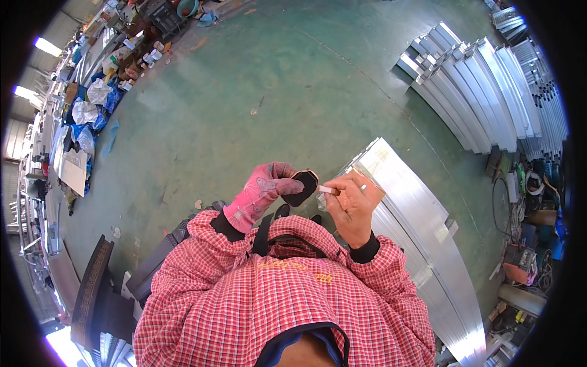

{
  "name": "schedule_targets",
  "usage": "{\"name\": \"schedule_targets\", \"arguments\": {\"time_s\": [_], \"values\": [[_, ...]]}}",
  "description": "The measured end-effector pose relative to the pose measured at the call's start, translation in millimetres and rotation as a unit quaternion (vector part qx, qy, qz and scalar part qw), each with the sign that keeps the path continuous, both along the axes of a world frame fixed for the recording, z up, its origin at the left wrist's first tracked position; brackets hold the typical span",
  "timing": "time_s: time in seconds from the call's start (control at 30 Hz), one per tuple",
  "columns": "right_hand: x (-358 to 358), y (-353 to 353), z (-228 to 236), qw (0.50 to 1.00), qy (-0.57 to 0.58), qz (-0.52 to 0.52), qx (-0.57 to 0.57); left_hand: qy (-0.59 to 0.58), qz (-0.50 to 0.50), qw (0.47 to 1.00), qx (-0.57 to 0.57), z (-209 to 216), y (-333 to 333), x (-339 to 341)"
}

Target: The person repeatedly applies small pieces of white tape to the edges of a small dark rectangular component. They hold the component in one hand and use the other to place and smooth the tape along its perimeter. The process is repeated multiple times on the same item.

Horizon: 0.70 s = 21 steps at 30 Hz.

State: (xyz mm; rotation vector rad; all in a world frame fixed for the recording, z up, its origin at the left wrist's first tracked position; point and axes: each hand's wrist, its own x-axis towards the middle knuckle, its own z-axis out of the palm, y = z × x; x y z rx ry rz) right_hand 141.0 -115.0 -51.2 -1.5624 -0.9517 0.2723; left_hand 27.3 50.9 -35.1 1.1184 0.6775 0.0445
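My left hand (260,191), in a pink patterned glove, pinches a flat black piece (298,194) with a rounded outline and a thin light edge. Facing it is my bare right hand (352,208), which wears a ring. Between its thumb and fingers is a short white stick (326,189), its tip pointing toward the black piece with a small gap between them. Both hands are raised in front of my chest. The palm side of the glove is partly hidden.
A stack of long silvery metal profiles (422,214) lies close on my right, with a brown piece (373,183) behind my right hand. More profiles (477,92) are piled at the far right. Dark panels (92,287) stand at lower left. Bags and clutter (92,110) line the left wall.
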Motion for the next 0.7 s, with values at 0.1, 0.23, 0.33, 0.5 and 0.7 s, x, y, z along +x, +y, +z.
{"name": "schedule_targets", "arguments": {"time_s": [0.1, 0.23, 0.33, 0.5, 0.7], "values": [[0.6, 0.9, 3.8, 1.0, -0.025, -0.004, -0.001, 0.0, 0.002, 1.0, -0.001, 2.7, -0.4, -0.2], [1.3, 1.4, 8.5, 0.999, -0.05, -0.004, -0.009, -0.001, 0.005, 1.0, 0.0, 0.9, 0.5, -1.1], [0.3, 0.2, 9.7, 0.999, -0.041, 0.0, -0.012, -0.002, 0.003, 1.0, -0.001, 1.8, 0.5, -1.0], [-1.2, -1.1, 4.6, 1.0, -0.012, -0.011, 0.007, -0.001, -0.003, 1.0, 0.01, 2.4, 0.1, -1.0], [-0.5, 0.4, 11.3, 0.998, -0.052, -0.021, -0.005, -0.001, -0.009, 1.0, 0.013, 4.5, -1.3, -0.8]]}}
